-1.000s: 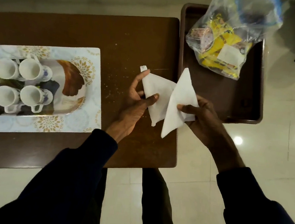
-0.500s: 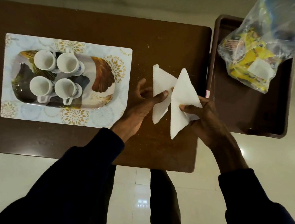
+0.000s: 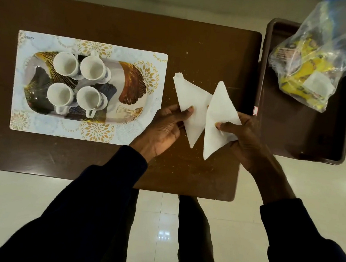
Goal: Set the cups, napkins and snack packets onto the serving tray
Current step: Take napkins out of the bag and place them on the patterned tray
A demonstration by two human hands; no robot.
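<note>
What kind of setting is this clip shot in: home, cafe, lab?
Probably a home living or dining area, though I can't be sure. A low brown table stands on glossy floor tiles, with a decorated tray of four teacups and a bag of snack packets beside it.

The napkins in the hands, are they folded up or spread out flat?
Folded. Each napkin, one in the left hand and one in the right hand, is a neat white triangle, not an open square.
</note>
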